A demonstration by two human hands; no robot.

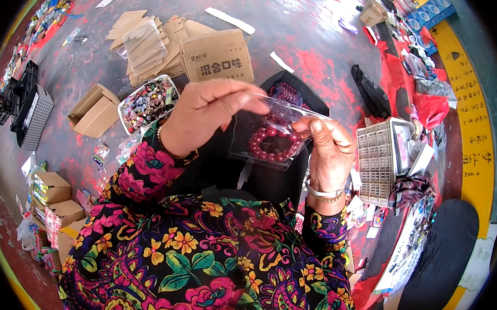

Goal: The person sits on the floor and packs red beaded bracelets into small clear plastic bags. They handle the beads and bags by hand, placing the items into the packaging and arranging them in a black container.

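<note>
In front of my lap, a clear plastic bag (243,133) hangs between both hands. Inside it lies a bracelet of round dark-red beads (268,155). My left hand (214,106) is closed at the bag's upper left edge, its fingers pressed together there. On the other side, my right hand (331,149) pinches the bag's upper right part between thumb and fingers. Just behind the bag stands a black open container (314,101) with more dark-red and purple beaded strands (284,93), partly hidden by the bag and my hands.
Left of my hands are a white basket of mixed trinkets (148,103) and an open cardboard box (94,111). Flattened cardboard and a carton (218,58) lie ahead. A white plastic crate (375,161) stands to the right. Small boxes (53,190) are stacked at lower left.
</note>
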